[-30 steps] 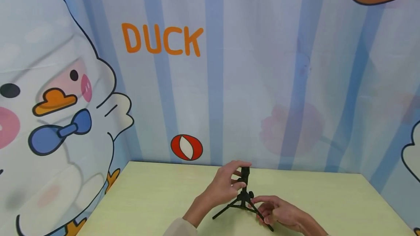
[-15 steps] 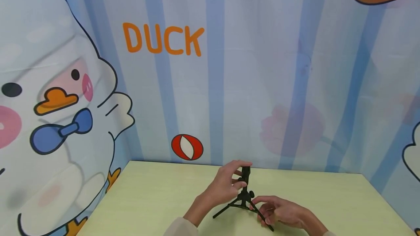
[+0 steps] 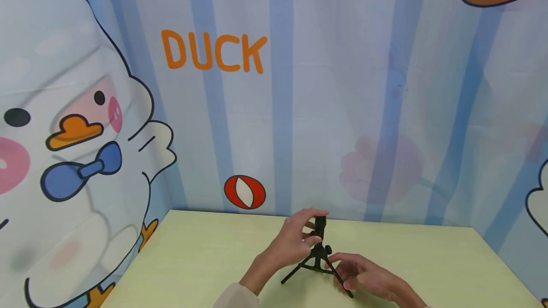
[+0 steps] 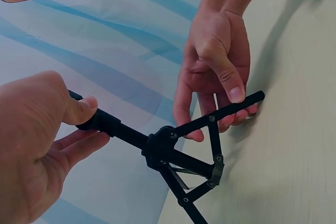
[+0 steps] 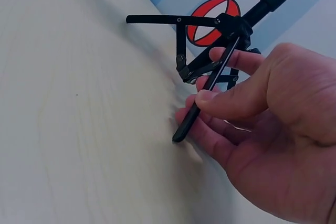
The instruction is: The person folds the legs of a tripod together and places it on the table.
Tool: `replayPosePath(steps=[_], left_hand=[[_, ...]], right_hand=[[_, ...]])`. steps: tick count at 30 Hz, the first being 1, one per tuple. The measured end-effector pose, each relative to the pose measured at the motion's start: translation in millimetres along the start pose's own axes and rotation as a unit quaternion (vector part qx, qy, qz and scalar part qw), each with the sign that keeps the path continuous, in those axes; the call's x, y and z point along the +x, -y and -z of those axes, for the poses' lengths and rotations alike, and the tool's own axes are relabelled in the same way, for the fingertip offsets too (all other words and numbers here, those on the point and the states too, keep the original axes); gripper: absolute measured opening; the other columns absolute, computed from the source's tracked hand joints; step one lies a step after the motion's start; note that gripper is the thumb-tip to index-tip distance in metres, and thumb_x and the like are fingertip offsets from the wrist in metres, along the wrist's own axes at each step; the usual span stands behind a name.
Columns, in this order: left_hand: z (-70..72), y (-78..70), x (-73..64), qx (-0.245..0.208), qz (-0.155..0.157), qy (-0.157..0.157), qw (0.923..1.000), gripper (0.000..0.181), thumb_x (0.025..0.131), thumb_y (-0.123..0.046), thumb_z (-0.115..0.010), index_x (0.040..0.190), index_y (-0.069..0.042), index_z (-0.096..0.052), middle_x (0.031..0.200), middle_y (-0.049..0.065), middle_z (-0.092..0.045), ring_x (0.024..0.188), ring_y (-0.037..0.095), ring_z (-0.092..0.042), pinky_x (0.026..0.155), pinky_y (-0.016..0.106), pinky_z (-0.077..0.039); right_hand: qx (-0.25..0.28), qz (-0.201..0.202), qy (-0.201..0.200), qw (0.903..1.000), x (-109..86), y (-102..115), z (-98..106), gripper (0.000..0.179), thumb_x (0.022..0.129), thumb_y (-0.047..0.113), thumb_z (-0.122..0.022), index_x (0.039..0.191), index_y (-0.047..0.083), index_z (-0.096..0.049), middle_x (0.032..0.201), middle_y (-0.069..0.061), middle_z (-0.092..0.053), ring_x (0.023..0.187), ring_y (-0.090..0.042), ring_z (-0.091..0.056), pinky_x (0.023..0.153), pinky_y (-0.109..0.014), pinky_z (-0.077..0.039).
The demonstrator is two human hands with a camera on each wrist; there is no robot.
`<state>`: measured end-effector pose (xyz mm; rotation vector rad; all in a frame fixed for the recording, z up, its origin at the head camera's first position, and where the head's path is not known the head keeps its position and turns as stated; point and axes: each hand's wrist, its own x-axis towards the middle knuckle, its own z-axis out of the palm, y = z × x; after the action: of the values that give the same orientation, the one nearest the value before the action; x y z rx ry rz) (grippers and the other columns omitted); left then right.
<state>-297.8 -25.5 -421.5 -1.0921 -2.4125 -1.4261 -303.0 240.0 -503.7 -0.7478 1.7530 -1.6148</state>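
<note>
A small black tripod (image 3: 318,253) with spread legs stands upright over the pale table, between both hands. My left hand (image 3: 294,238) grips its upper column, one finger lying over the top and the thumb against the side. In the left wrist view the column (image 4: 128,136) runs from that hand down to the hub and braces. My right hand (image 3: 369,277) pinches one leg between thumb and fingers. The right wrist view shows this leg (image 5: 211,80) crossing the fingers, its tip just past them, while another leg (image 5: 152,19) sticks out free to the left.
The pale yellow table (image 3: 205,255) reaches back to a curtain (image 3: 321,108) with blue stripes and cartoon prints. A large printed duck (image 3: 77,156) covers the left side of the curtain. Table surface extends on both sides of the tripod.
The tripod's legs have drawn slightly closer together, the right leg's tip moving a little up and inward with my right hand. My left hand keeps its hold on the column.
</note>
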Motion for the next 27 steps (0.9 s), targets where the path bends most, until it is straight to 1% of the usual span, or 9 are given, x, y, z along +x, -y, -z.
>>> replayPosePath(steps=[3, 5, 9, 11, 13, 16, 20, 22, 27], left_hand=[[0.0, -0.2, 0.4, -0.003, 0.004, -0.001, 1.0000, 0.063, 0.093, 0.013, -0.069, 0.145, -0.021, -0.057, 0.140, 0.005, -0.059, 0.111, 0.016, -0.066, 0.086, 0.020, -0.057], [0.1, 0.0, 0.9, -0.005, 0.006, -0.001, 1.0000, 0.064, 0.093, 0.013, -0.069, 0.145, -0.021, -0.057, 0.140, 0.005, -0.059, 0.111, 0.016, -0.066, 0.086, 0.020, -0.057], [0.5, 0.7, 1.9, -0.006, 0.006, -0.002, 1.0000, 0.064, 0.092, 0.013, -0.069, 0.145, -0.022, -0.057, 0.140, 0.004, -0.059, 0.111, 0.016, -0.066, 0.086, 0.020, -0.057], [0.4, 0.9, 2.4, -0.007, 0.006, -0.003, 1.0000, 0.064, 0.092, 0.013, -0.069, 0.145, -0.022, -0.057, 0.140, 0.003, -0.059, 0.111, 0.016, -0.066, 0.086, 0.020, -0.057], [0.2, 0.6, 2.7, -0.009, 0.003, -0.005, 0.9999, 0.064, 0.093, 0.013, -0.069, 0.145, -0.022, -0.057, 0.139, 0.003, -0.059, 0.111, 0.017, -0.066, 0.085, 0.020, -0.057], [0.3, 0.0, 3.3, -0.010, 0.000, -0.005, 0.9999, 0.064, 0.093, 0.013, -0.069, 0.145, -0.022, -0.057, 0.141, 0.005, -0.058, 0.112, 0.017, -0.066, 0.085, 0.020, -0.057], [0.5, -0.3, 3.2, -0.009, -0.001, -0.005, 0.9999, 0.065, 0.093, 0.013, -0.069, 0.146, -0.021, -0.056, 0.142, 0.005, -0.058, 0.111, 0.016, -0.066, 0.085, 0.020, -0.057], [0.5, -0.4, 3.0, -0.008, 0.000, -0.003, 1.0000, 0.065, 0.093, 0.012, -0.069, 0.146, -0.022, -0.056, 0.142, 0.004, -0.058, 0.111, 0.016, -0.066, 0.085, 0.020, -0.057], [-0.3, -0.8, 3.2, -0.004, 0.000, 0.003, 1.0000, 0.065, 0.094, 0.011, -0.068, 0.148, -0.022, -0.054, 0.143, 0.002, -0.057, 0.113, 0.015, -0.065, 0.086, 0.019, -0.057]], right_hand=[[-0.016, 0.017, -0.003, 0.9997, 0.0, -1, -1, 0.054, 0.099, -0.006, -0.055, 0.150, -0.011, -0.040, 0.111, -0.012, -0.067, 0.090, -0.017, -0.058, 0.076, -0.028, -0.047], [-0.030, 0.031, -0.006, 0.9991, 0.2, -1, -3, 0.053, 0.100, -0.005, -0.056, 0.149, -0.012, -0.039, 0.111, -0.019, -0.067, 0.090, -0.017, -0.060, 0.075, -0.027, -0.048], [-0.061, 0.061, -0.023, 0.9959, 1.8, -1, -6, 0.053, 0.097, -0.008, -0.056, 0.148, -0.014, -0.040, 0.111, -0.032, -0.064, 0.090, -0.016, -0.063, 0.072, -0.026, -0.050], [-0.083, 0.075, -0.035, 0.9932, 3.4, -1, -8, 0.053, 0.096, -0.010, -0.055, 0.147, -0.015, -0.040, 0.109, -0.037, -0.063, 0.089, -0.017, -0.063, 0.071, -0.026, -0.051], [-0.105, 0.085, -0.049, 0.9896, 5.0, -2, -9, 0.053, 0.095, -0.011, -0.056, 0.147, -0.015, -0.041, 0.107, -0.038, -0.062, 0.090, -0.019, -0.064, 0.071, -0.026, -0.051], [-0.125, 0.084, -0.076, 0.9857, 7.6, -2, -11, 0.054, 0.095, -0.012, -0.056, 0.147, -0.014, -0.042, 0.107, -0.036, -0.062, 0.093, -0.023, -0.064, 0.074, -0.027, -0.051], [-0.132, 0.080, -0.108, 0.9820, 10.0, -3, -14, 0.052, 0.094, -0.011, -0.058, 0.145, -0.013, -0.046, 0.114, -0.032, -0.062, 0.097, -0.027, -0.064, 0.078, -0.028, -0.053], [-0.141, 0.096, -0.116, 0.9785, 11.0, -5, -15, 0.050, 0.093, -0.012, -0.059, 0.142, -0.014, -0.048, 0.118, -0.032, -0.061, 0.098, -0.027, -0.065, 0.079, -0.028, -0.055], [-0.171, 0.158, -0.128, 0.9641, 13.3, -13, -18, 0.046, 0.090, -0.015, -0.061, 0.135, -0.015, -0.051, 0.115, -0.033, -0.062, 0.097, -0.026, -0.066, 0.080, -0.027, -0.056]])
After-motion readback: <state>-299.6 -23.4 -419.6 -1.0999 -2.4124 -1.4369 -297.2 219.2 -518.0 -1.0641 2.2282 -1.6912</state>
